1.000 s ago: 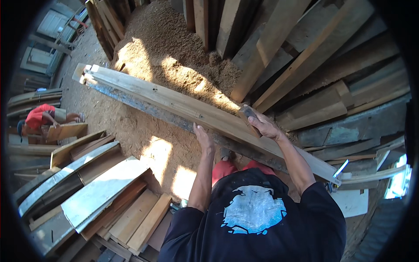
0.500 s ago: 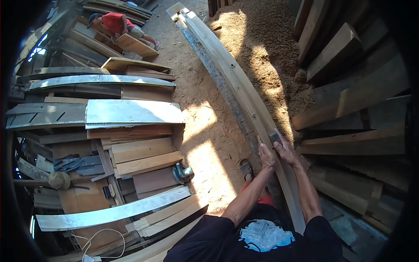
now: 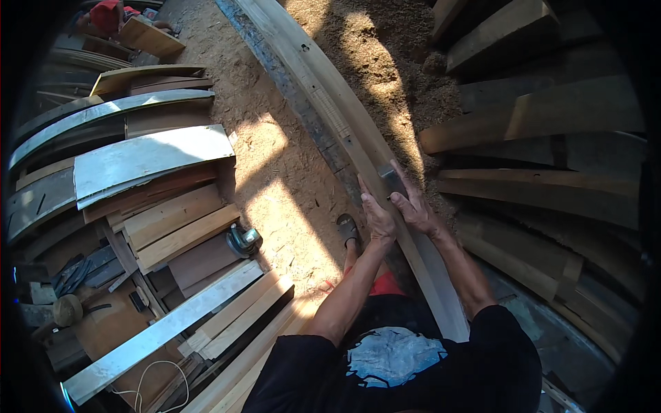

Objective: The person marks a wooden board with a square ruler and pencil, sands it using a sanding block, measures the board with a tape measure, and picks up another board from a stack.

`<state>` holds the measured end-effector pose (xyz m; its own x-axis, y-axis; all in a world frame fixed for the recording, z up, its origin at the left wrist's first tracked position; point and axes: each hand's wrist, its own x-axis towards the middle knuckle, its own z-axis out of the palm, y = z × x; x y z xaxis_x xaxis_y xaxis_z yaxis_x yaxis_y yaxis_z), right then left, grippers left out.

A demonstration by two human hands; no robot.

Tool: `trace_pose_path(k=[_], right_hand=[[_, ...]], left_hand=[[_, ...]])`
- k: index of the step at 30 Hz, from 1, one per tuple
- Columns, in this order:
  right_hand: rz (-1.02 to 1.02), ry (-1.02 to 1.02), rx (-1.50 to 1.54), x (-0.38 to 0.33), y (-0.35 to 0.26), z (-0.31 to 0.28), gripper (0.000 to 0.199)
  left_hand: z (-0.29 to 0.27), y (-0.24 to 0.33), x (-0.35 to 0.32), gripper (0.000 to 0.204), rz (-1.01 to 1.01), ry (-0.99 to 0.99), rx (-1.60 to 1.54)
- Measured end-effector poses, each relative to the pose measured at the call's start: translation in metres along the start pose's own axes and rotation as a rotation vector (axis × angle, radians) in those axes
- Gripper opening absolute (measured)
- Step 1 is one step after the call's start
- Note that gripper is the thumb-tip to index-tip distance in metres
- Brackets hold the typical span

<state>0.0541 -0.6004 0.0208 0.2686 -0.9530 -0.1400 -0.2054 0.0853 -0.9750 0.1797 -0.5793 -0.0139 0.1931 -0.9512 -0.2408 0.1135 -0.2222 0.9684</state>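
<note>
A long pale wooden beam (image 3: 425,265), made of two lengths side by side, runs from the top edge down to my torso. My right hand (image 3: 415,210) is closed about a small dark grey block (image 3: 392,179) on the beam's top. Its fingers run along the block's right side, with the thumb at the near end. My left hand (image 3: 378,219) lies against the beam's left side, fingers stretched forward and close to the right thumb. Part of its palm side is hidden. A weathered, blue-stained support (image 3: 265,58) shows under the beam's left edge.
Stacked boards and a white panel (image 3: 155,162) fill the left, with a green power tool (image 3: 244,241) at their edge. Thick planks (image 3: 530,113) stand to the right. Sawdust (image 3: 372,62) lies beyond the beam. Another person (image 3: 105,18) in red is at the far left.
The view has shifted, so the beam's far end and part of the other person have left the picture. Both hands stay at the beam, with the block still at my right hand.
</note>
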Motion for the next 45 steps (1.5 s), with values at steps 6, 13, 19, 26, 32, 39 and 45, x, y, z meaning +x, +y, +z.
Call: trace_pose_path(k=[6,13,19,26,32,39,45], right_hand=[[-0.047,0.021,0.029,0.048,0.007,0.003,0.092],[-0.046,0.021,-0.030,0.028,-0.005,0.002,0.090],[-0.076,0.045,0.029,0.124,-0.003,0.011,0.091],[-0.018,0.027,-0.079,0.111,-0.014,0.006,0.094],[-0.082,0.039,0.066,0.177,-0.002,0.016,0.093],[-0.066,0.067,-0.090,0.144,-0.019,0.009,0.091],[0.087,-0.020,-0.041,0.017,-0.022,0.001,0.092]], left_hand=[[-0.002,-0.012,0.000,0.078,0.024,0.047,0.089],[0.001,-0.005,0.003,0.080,0.045,0.021,0.080],[0.000,-0.016,0.000,0.079,0.050,0.102,0.288],[-0.001,-0.007,0.000,0.077,0.040,0.102,0.332],[-0.003,-0.016,-0.004,0.076,0.035,0.107,0.354],[-0.004,-0.009,-0.001,0.075,0.031,0.097,0.359],[-0.004,-0.010,-0.001,0.076,0.043,0.087,0.249]])
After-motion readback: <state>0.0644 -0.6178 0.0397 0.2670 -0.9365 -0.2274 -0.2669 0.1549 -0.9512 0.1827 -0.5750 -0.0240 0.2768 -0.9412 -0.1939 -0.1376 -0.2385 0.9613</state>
